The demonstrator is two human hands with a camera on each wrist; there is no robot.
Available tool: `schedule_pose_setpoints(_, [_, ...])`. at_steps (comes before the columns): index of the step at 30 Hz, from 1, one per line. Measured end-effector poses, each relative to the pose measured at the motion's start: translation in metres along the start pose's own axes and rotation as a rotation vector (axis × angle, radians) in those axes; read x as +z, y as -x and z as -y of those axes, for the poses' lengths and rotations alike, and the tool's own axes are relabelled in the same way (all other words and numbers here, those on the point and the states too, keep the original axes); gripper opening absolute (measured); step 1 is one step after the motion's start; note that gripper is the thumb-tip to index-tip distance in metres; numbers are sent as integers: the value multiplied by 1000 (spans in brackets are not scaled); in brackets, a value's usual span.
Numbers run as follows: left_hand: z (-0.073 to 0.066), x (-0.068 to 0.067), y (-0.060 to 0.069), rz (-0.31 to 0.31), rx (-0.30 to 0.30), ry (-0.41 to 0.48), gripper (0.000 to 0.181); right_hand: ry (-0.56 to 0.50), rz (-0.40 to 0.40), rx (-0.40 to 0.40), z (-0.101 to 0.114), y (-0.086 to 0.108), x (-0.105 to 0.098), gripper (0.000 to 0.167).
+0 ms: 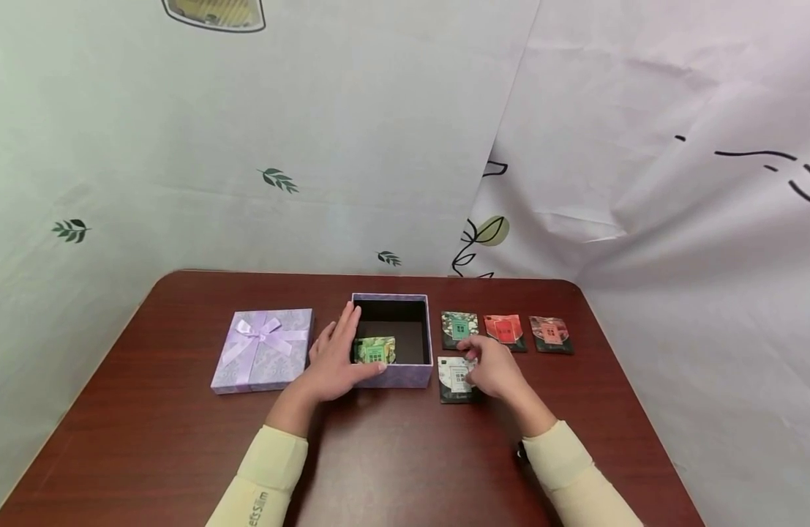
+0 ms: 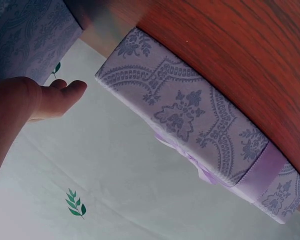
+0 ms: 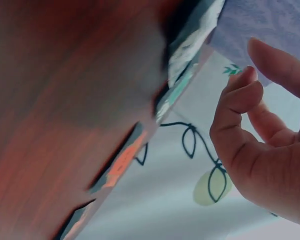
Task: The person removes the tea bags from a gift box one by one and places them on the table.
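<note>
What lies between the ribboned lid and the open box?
The head view shows the left hand between the ribboned lid and the open box, partly over the box's left side; beyond it, bare table shows.

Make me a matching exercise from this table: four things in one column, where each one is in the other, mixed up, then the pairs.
Things
1. bow-topped lid
2. yellow-green packet
3. red packet
4. left hand

Places
A. between the teal packet and the pinkish packet
B. over the front-left corner of the open box
C. inside the open box
D. flat on the table, left of the open box

Pairs: 1-D, 2-C, 3-A, 4-B
</note>
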State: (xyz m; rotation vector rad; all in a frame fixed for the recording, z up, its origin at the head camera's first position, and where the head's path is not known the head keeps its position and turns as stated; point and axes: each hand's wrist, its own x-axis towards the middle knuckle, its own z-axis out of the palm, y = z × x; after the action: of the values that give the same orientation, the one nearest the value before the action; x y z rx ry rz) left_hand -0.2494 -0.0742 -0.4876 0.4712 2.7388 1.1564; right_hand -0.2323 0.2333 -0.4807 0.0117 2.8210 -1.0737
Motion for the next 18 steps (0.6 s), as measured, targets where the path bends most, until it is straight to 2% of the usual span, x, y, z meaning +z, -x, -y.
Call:
schedule_pose_setpoints(8, [0,0,0,1,2,5,111,-49,-33,-63,19,2,1,42])
schedule_pose_setpoints(18, [1,0,0,-1,7,10,111,-98,-90,-137,33,2,4,35])
